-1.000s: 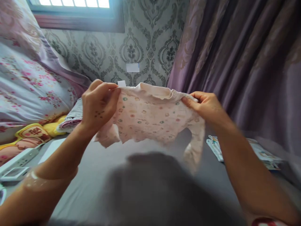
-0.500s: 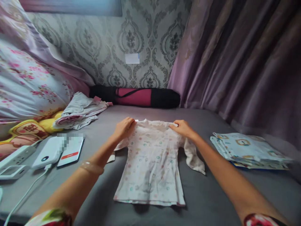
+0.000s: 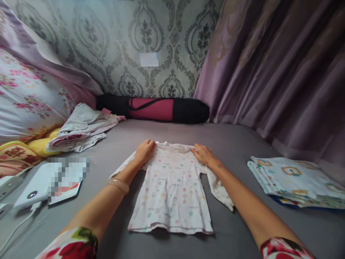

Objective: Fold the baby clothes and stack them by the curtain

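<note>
A small white long-sleeved shirt (image 3: 172,190) with a pattern of little coloured prints lies spread on the grey bed sheet, its neckline away from me and its hem near me. My left hand (image 3: 145,153) is closed on its left shoulder beside the collar. On the opposite shoulder my right hand (image 3: 203,154) grips the cloth, with its fingertips partly hidden. The right sleeve slants outward beneath my right forearm. My left forearm partly covers the other sleeve.
Folded printed cloths (image 3: 293,180) are stacked at right. At left are crumpled clothes (image 3: 81,126), a yellow plush item (image 3: 40,147), a white power bank (image 3: 37,187) with a cable, and a phone (image 3: 67,194). A black and magenta roll bag (image 3: 151,108) lies along the wall.
The shirt now lies flatter, with its shoulders slightly nearer me and both hands still on them. The left sleeve stretches farther out. My view has tilted down a little.
</note>
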